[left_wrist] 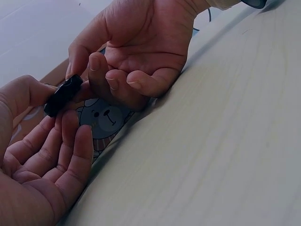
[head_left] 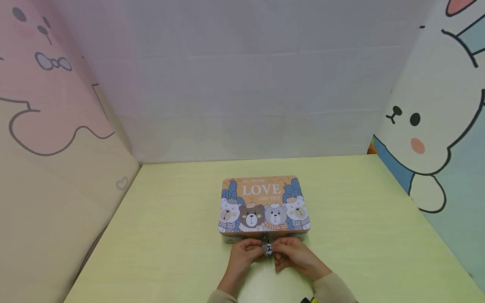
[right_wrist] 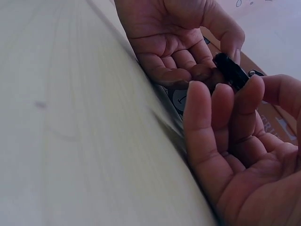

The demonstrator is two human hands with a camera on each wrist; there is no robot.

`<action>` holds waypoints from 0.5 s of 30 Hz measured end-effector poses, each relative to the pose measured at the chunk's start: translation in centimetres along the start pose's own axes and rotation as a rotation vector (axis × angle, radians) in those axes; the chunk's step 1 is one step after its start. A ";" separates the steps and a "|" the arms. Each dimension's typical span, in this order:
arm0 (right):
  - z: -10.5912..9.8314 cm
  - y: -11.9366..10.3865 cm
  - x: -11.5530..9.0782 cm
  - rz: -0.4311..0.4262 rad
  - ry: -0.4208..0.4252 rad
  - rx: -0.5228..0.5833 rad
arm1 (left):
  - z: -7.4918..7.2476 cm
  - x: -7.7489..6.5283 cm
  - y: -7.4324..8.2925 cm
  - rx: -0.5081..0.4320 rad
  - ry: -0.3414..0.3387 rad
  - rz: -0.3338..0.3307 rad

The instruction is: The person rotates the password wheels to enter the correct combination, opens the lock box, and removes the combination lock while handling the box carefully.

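Observation:
A closed tin box (head_left: 261, 204) with cartoon bears and the word LOVE on its lid lies on the table. At the middle of its front side is a metal clasp (head_left: 264, 237). Right below the clasp, both hands pinch a small padlock (head_left: 268, 249), its face patterned and its edge black in the wrist views. My left hand (head_left: 244, 254) holds its left side between thumb and fingertips. From the other side, my right hand (head_left: 295, 256) grips it with thumb and index finger, the other fingers loosely curled. Fingertips hide part of the padlock (right_wrist: 230, 70).
The pale yellow-green table (head_left: 163, 235) stretches around the box on all sides. A white sheet (head_left: 242, 84) stands behind it, with cartoon-printed panels at left and right. A small black and yellow item (head_left: 306, 300) shows at the bottom edge near the right sleeve.

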State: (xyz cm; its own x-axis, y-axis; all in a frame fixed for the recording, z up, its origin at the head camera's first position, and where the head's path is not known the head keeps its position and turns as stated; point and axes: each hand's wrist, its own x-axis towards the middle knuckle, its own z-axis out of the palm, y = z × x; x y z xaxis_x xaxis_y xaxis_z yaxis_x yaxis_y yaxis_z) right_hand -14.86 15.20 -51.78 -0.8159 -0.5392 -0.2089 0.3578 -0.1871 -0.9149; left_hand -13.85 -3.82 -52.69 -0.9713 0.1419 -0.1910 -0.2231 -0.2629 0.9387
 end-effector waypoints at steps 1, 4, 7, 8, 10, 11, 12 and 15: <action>0.0 0.0 0.0 0.002 0.002 0.000 | 0.0 0.0 0.0 0.001 0.000 -0.001; 0.0 0.0 0.0 0.007 0.008 0.001 | 0.0 0.1 0.0 0.003 0.001 -0.003; 0.1 0.0 0.0 0.006 0.010 0.002 | 0.0 0.1 0.0 0.004 -0.001 0.000; 0.1 0.0 0.0 0.005 0.009 0.003 | 0.0 0.1 0.0 0.005 -0.002 -0.001; 0.1 0.0 0.0 0.002 0.006 0.004 | 0.0 0.2 -0.1 0.001 -0.004 -0.002; 0.1 0.0 0.0 0.000 0.005 0.004 | 0.0 0.2 -0.1 -0.001 -0.004 -0.004; 0.1 0.0 0.0 -0.001 0.004 0.005 | -0.1 0.2 -0.1 -0.003 -0.005 -0.006; 0.1 0.0 0.0 -0.003 0.003 0.004 | -0.2 0.2 -0.2 -0.015 -0.009 -0.014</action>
State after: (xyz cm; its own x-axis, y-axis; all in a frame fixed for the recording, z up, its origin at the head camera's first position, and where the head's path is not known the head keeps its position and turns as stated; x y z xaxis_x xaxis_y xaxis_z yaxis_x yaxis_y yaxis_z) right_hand -14.78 15.13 -51.73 -0.8183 -0.5361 -0.2075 0.3575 -0.1918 -0.9140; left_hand -14.01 -3.89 -52.95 -0.9673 0.1541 -0.2016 -0.2380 -0.2754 0.9314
